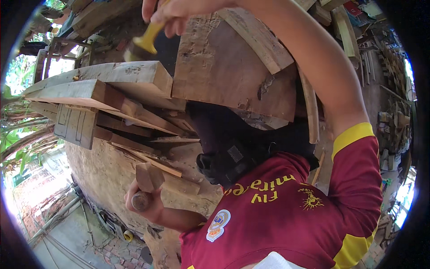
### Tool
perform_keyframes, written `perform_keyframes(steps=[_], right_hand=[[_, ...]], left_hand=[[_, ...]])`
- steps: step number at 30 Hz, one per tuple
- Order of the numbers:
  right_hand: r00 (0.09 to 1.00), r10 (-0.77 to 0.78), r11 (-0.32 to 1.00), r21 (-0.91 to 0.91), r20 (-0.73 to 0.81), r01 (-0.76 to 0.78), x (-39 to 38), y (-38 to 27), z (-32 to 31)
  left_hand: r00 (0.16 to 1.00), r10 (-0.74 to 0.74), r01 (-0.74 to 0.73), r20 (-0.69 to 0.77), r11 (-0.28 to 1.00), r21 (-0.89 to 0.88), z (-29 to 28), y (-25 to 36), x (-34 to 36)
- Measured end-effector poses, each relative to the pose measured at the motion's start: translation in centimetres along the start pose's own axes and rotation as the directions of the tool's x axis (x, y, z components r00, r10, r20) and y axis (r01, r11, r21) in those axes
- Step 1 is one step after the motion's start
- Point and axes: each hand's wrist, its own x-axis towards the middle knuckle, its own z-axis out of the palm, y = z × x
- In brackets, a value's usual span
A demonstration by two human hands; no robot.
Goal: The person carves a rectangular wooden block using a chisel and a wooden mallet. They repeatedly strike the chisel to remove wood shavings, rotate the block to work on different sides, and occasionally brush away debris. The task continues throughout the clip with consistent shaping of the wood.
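Note:
My right hand is at the upper middle, fingers closed on a yellow-handled tool that looks like a brush. Its pale tip hangs over a dark gap beside stacked timber planks and a rough brown board. Lower down, my left hand grips a wooden mallet, its round handle end pointing up at the camera, beside the pile of offcuts.
A plank lies on the brown board. A small marked board juts out at left above a large wooden slab. More lumber stands at upper right. Pipes and brick paving lie at lower left.

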Motion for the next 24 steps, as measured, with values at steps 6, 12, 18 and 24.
perform_keyframes(steps=[6,12,18,24], right_hand=[[0.991,-0.134,0.980,-0.154,-0.028,0.128,1.1,1.2,-0.4],[0.952,-0.218,0.959,-0.229,-0.215,0.168,2.7,3.3,-1.1],[0.952,-0.198,0.965,-0.217,-0.235,0.148,3.1,3.4,-1.6],[0.937,-0.200,0.960,-0.248,-0.287,0.129,4.8,4.2,-1.6]], left_hand=[[0.999,0.048,-0.047,-0.021,0.998,0.033,-0.3,-0.9,-0.7],[1.000,0.008,-0.009,0.011,1.000,0.026,-0.6,-1.1,-0.8],[0.997,-0.061,0.062,0.056,0.998,-0.013,-0.6,-0.9,-0.7],[0.998,-0.053,0.053,0.029,0.999,0.005,-0.3,-0.8,-0.9]])
